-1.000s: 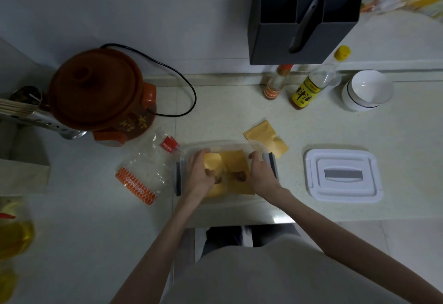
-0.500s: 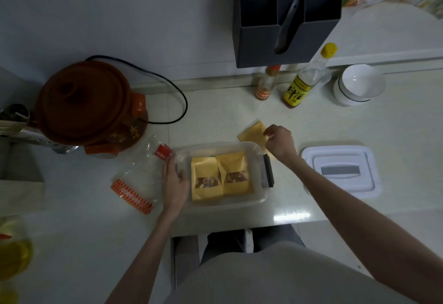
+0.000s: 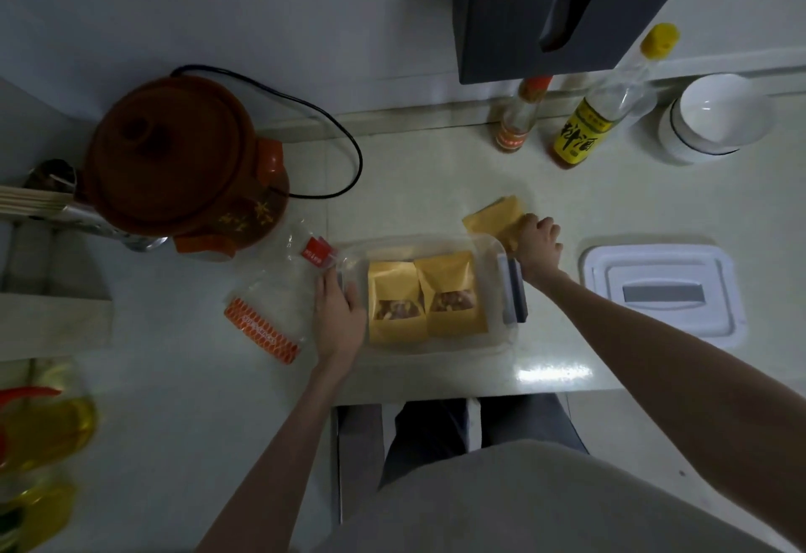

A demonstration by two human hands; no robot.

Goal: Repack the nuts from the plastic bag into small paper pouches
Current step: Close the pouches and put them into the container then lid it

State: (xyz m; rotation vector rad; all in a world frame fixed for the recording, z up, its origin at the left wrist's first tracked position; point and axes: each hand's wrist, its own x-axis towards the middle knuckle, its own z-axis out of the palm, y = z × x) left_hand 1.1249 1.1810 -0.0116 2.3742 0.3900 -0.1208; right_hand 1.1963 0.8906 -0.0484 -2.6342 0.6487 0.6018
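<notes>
Head view: clear plastic box [image 3: 436, 247] sits near the counter's [image 3: 436, 168] front edge, middle. Two yellow paper pouches [image 3: 425, 295] stand side by side inside it, nuts visible through their windows. Left hand [image 3: 338, 312] lies against the box's left end, fingers fairly straight, flat on it, gripping nothing. Right hand [image 3: 537, 242] is past the box's far right corner, fingers curled onto a stack of spare pouches [image 3: 493, 216] lying flat on the counter; can't tell whether it pinches one or just rests there. Plastic bag [image 3: 279, 295], red label and orange strip, lies flat left of the box, looks empty. White box lid [image 3: 663, 290] lies right of the box, apart. Brown clay pot [image 3: 179, 160] at far left, two bottles [image 3: 593, 116] and a white bowl [image 3: 715, 116] along the back edge.
</notes>
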